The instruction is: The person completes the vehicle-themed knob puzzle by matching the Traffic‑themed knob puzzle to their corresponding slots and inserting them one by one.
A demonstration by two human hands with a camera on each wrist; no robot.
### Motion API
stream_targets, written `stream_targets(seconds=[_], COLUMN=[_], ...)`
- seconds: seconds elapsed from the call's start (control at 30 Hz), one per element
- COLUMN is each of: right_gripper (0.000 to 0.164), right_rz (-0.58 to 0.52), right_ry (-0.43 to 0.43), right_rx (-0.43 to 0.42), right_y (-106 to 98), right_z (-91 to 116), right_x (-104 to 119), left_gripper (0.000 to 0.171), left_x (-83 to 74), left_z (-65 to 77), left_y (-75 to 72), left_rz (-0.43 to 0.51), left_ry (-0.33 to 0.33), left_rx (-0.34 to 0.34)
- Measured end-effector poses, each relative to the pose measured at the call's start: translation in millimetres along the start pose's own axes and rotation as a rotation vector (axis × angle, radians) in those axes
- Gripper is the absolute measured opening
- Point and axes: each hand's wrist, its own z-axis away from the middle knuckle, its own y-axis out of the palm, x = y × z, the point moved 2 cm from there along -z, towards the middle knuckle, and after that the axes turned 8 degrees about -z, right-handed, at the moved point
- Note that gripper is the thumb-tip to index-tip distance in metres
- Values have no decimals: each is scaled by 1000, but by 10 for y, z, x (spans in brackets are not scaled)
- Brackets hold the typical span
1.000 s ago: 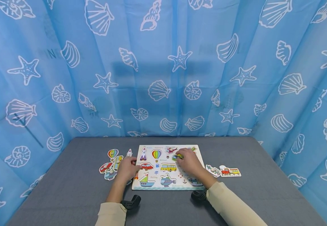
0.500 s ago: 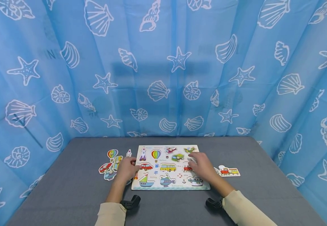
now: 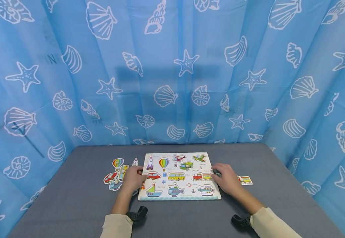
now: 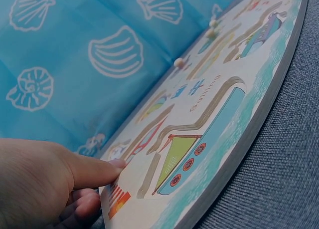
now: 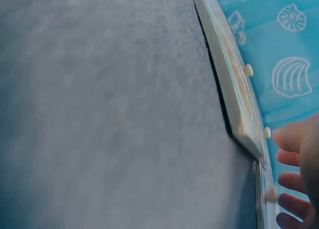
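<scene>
A wooden puzzle board (image 3: pixel 160 199) with vehicle pictures lies on the table. My left hand (image 3: pixel 135 178) holds its left edge, the thumb (image 4: pixel 107 170) on the top face and the other fingers curled at the side. A helicopter piece (image 3: pixel 179 158), a plane piece (image 3: pixel 199 158) and a green truck piece (image 3: pixel 187 166) sit at the board's upper right. Beyond the right edge, my right hand (image 3: pixel 227 178) has loosely bent fingers over the loose pieces. In the right wrist view, a wooden knob (image 5: pixel 271 194) stands close to its fingertips. A train piece (image 3: pixel 245 180) is partly hidden behind this hand.
Left of the board lie loose pieces: a balloon (image 3: pixel 117 163), a red car (image 3: pixel 110 178), a yellow bus (image 3: pixel 123 171), a blue piece (image 3: pixel 115 184) and a rocket (image 3: pixel 135 162). A blue shell-patterned curtain (image 3: pixel 172 82) hangs behind the grey table (image 3: pixel 178 219).
My right hand has let go of the green truck piece on the board and moved right, off the board to the loose pieces. The left hand stays at the left edge.
</scene>
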Motion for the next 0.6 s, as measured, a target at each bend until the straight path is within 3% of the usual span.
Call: stream_targets(seconds=[0.6], right_gripper=[13], right_rz=[167], right_ry=[0], right_rx=[-19], right_y=[-200], right_z=[178], right_x=[-149], left_gripper=[41], left_x=[4], left_z=[-1], left_y=[-6], left_rz=[7], left_ry=[-9], left_rx=[2])
